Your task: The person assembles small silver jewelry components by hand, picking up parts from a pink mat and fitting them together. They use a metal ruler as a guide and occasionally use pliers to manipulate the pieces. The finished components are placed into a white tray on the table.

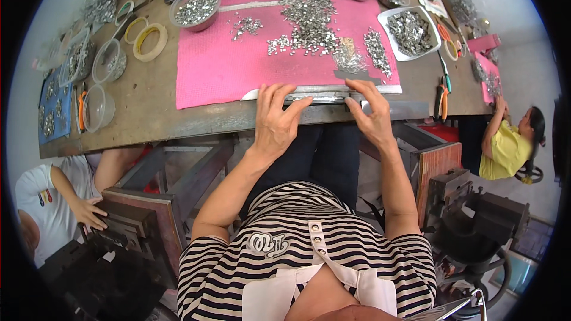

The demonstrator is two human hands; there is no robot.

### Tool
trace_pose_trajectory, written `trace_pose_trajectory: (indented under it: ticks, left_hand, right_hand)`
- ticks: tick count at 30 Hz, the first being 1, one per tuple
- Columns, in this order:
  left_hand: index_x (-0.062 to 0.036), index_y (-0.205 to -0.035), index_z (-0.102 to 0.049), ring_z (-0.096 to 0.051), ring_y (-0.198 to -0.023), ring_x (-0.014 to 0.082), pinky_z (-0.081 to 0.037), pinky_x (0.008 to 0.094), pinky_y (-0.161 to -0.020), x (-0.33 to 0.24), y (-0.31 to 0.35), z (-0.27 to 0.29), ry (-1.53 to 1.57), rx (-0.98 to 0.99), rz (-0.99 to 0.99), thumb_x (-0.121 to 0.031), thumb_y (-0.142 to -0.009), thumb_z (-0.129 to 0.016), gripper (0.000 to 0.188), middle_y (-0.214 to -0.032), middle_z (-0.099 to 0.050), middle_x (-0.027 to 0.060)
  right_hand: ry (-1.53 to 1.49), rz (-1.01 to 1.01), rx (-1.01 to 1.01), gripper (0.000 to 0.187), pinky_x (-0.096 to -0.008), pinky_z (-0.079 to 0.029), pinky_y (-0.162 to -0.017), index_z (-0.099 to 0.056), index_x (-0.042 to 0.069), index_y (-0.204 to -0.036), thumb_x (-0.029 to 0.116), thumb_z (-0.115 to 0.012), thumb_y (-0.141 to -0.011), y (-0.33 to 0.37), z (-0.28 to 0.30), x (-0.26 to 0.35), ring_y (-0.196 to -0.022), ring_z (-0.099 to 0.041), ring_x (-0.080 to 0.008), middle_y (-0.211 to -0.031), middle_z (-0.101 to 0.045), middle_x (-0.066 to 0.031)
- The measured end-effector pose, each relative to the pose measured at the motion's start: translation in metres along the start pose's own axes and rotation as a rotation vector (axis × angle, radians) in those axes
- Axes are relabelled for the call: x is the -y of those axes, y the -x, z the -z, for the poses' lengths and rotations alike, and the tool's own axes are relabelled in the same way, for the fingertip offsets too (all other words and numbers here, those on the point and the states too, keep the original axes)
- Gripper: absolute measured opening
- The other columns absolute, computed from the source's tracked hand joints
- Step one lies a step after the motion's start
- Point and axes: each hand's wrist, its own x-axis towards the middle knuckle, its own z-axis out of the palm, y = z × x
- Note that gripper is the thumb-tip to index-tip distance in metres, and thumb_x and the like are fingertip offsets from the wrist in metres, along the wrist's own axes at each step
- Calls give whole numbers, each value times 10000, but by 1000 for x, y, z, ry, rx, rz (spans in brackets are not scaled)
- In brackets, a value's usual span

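Observation:
A narrow silvery metal strip (321, 98) lies along the front edge of the table, across the near rim of the pink mat (226, 77). My left hand (278, 120) pinches its left end, thumb in front and fingers bent over the far side. At the opposite end, my right hand (372, 114) grips with thumb and forefinger. Just beyond the strip are a dark grey flat piece (357, 76) and a heap of thin shiny bits (348, 59). Small metal pieces (309, 21) spread in a large pile farther up the mat.
Tubs of metal pieces (195, 9) line the far side, with a white square tray (410, 32) at right. Tape rolls (150, 42) and clear cups (99, 108) stand left; orange-handled pliers (441, 102) lie right. Other people sit left, in white (53, 202), and right, in yellow (505, 151).

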Motion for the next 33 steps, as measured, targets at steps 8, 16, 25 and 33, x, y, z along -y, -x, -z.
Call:
trace_pose_trajectory:
  ticks: [8,16,25,33]
  left_hand:
    - [-142,-1196,-739,-542,-1190,324,-341,544,-1097,6,-4,20,-38,24,18,-126,-847,-786,353,-1204,-645,83]
    - [-92,-1149,-709,-536,-1123,297,-363,449,-1021,19,-3,26,-16,128,6,-121,-813,-796,349,-1127,-642,95]
    - [-9,-1214,-626,-626,-1042,169,-521,302,-915,-122,-60,-104,777,578,-170,40,-932,-679,291,-1186,-601,86]
    - [-3,-1450,-576,-621,-1157,140,-469,271,-1018,-345,-44,-287,1135,1096,-215,-19,-1007,-573,443,-1253,-670,69]
  right_hand:
    - [-56,-172,228,580,-369,-537,-917,-624,47,-1361,51,-824,-817,9,16,-8,-1027,-654,-248,-1211,-626,-93]
    - [-2,18,80,505,-401,-564,-817,-606,-2,-1250,81,-830,-805,45,24,4,-950,-671,-339,-1158,-609,-161]
    - [259,-180,-371,500,-400,-559,-800,-618,-11,-1212,148,-857,-803,215,152,42,-932,-659,-307,-1137,-613,-143]
    - [582,-636,-929,461,-350,-526,-701,-647,9,-1082,148,-903,-726,371,199,42,-793,-638,-225,-964,-615,-105]
